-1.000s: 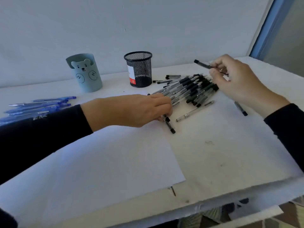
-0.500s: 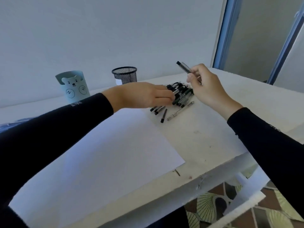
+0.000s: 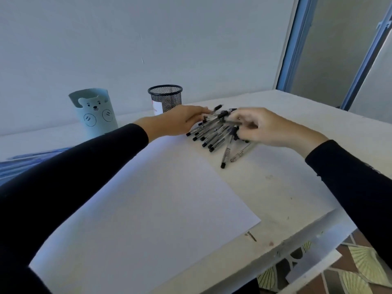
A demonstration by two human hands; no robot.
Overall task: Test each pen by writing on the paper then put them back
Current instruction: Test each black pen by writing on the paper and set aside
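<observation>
1. The pile of pens (image 3: 214, 132) lies toward the counter's (image 3: 286, 183) far edge, just off the far right corner of the paper (image 3: 148, 209). Bare counter runs from the paper's right edge to the counter's right edge.
2. Your left grip (image 3: 180, 122) is released, fingers straight and touching the pile's far side.
3. Your right grip (image 3: 267, 128), blurred, curls round one pen (image 3: 232, 122) low over the pile.
4. Half a second ago that pen was raised clear above the pile, and your left grip sat at the pile's near left side.
5. A mesh cup (image 3: 165, 98) and a bear holder (image 3: 93, 113) stand along the far edge, and blue pens (image 3: 25, 160) lie at the left edge.
6. A pale wall rises behind the counter, with a blue door frame (image 3: 297, 43) to the right.
</observation>
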